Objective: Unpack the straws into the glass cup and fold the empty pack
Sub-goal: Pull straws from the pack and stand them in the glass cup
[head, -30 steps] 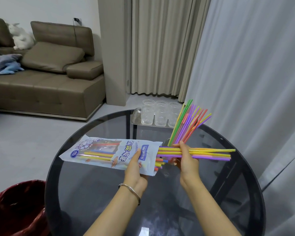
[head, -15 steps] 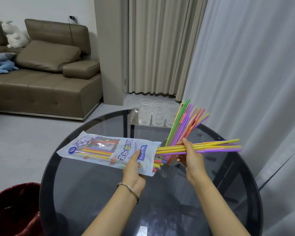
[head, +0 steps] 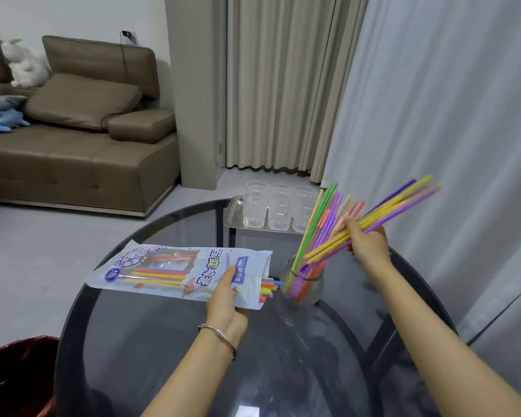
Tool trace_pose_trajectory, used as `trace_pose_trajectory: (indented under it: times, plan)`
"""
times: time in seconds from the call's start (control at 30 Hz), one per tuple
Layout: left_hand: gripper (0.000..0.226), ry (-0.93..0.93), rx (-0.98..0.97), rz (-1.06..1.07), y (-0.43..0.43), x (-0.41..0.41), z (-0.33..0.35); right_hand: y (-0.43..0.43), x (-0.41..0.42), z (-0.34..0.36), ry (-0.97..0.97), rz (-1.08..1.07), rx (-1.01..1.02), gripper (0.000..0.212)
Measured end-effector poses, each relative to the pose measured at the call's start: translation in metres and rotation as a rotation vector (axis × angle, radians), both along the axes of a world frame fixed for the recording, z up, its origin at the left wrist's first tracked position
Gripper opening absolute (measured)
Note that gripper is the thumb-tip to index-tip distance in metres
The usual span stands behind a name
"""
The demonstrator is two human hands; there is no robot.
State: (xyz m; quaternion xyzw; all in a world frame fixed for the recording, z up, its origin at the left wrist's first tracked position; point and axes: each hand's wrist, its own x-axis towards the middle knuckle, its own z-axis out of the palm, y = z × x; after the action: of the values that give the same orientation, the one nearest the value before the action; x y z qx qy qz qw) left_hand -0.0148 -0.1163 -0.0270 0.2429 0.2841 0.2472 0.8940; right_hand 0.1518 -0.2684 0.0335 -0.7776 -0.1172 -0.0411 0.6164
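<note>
A white and blue straw pack (head: 175,270) is held level above the round glass table (head: 163,341), its open end to the right with several coloured straw ends sticking out. My left hand (head: 226,299) grips the pack near that open end, thumb on top. A glass cup (head: 303,284) stands just right of the pack with several straws leaning in it. My right hand (head: 364,240) grips a bunch of yellow and purple straws (head: 394,206), tilted up to the right, their lower ends above the cup's mouth.
A metal tray (head: 233,213) with several clear plastic cups stands at the table's far edge. A dark red bin (head: 15,377) sits at the lower left. A brown sofa (head: 82,152) is far left; pale curtains hang on the right.
My right hand has drawn the bunch of straws fully out of the pack, lifted it up and right, and tilted it from level to slanting over the cup. The left hand keeps holding the pack.
</note>
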Motion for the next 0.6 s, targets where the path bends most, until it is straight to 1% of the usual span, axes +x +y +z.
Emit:
trace_pose_trajectory:
  times: [0.07, 0.13, 0.17, 0.23, 0.3, 0.4, 0.47, 0.53, 0.6]
  plan:
    - [0.003, 0.006, 0.003, 0.003, 0.001, 0.001, 0.000, 0.010, 0.006, -0.005, 0.018, 0.112, -0.111, 0.025]
    - [0.011, 0.012, 0.011, 0.006, 0.002, 0.001, 0.001, 0.019, 0.010, -0.008, 0.080, 0.215, -0.185, 0.016]
    - [0.017, 0.018, 0.013, 0.010, 0.003, 0.001, 0.001, 0.022, 0.012, -0.008, 0.104, 0.233, -0.180, 0.013]
    - [0.023, 0.027, 0.010, 0.017, 0.004, 0.002, 0.002, 0.028, 0.015, -0.004, 0.093, 0.194, -0.112, 0.012]
    - [0.023, 0.025, 0.006, 0.017, 0.004, 0.002, 0.004, 0.032, 0.019, 0.001, 0.033, 0.135, -0.090, 0.020]
    - [0.022, 0.017, -0.001, 0.010, 0.004, 0.002, 0.005, 0.039, 0.025, 0.002, -0.038, 0.104, -0.188, 0.043]
    - [0.024, 0.018, -0.005, 0.017, 0.005, 0.003, 0.004, 0.044, 0.027, -0.001, -0.043, 0.128, -0.260, 0.051]
    - [0.026, 0.029, -0.002, 0.022, 0.007, 0.003, 0.002, 0.047, 0.030, -0.002, -0.036, 0.139, -0.298, 0.051]
    - [0.026, 0.032, -0.003, 0.020, 0.007, 0.003, 0.003, 0.049, 0.031, -0.001, -0.044, 0.152, -0.322, 0.042]
